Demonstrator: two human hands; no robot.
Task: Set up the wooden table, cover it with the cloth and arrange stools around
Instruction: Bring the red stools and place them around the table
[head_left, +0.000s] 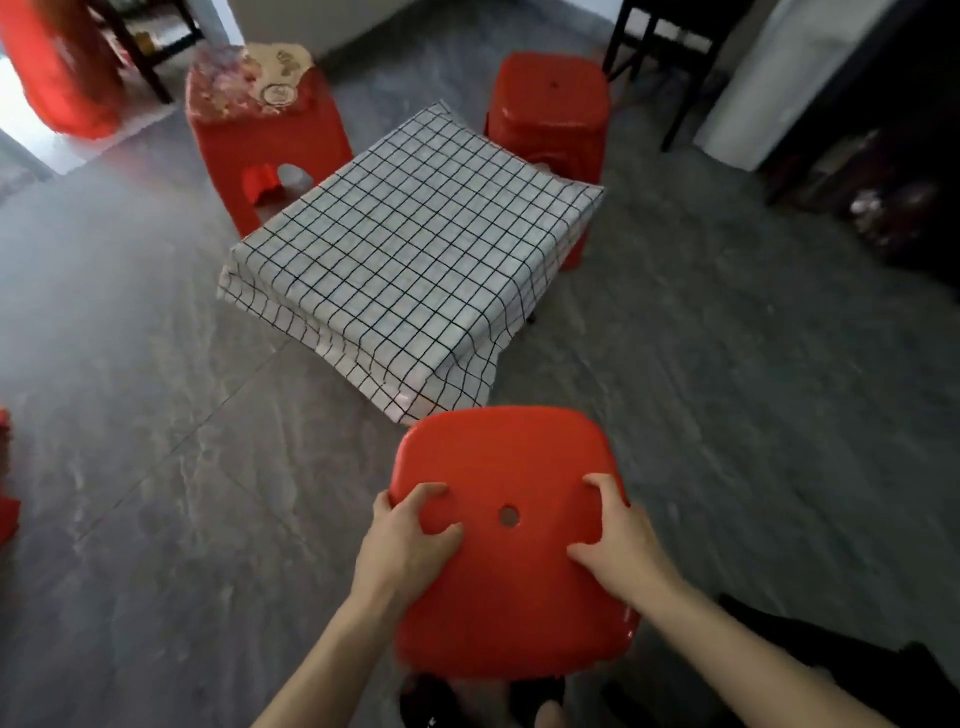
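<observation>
A low table stands on the grey floor, fully covered by a white cloth with a black grid (410, 260). A red plastic stool (511, 457) with a round hole in its seat is right in front of me, near the table's closest corner. My left hand (410, 535) grips the seat's left edge, fingers curled over the top. My right hand (618, 535) grips the seat's right edge the same way. A second red stool (550, 109) stands behind the table at the far right. A third red stool (270, 135), with a patterned cover on top, stands at the far left.
A dark wooden chair (670, 47) stands at the back right beside a white appliance (779, 78). Red fabric (57, 73) hangs at the top left, and another red object (5, 483) shows at the left edge. My feet are under the stool I hold.
</observation>
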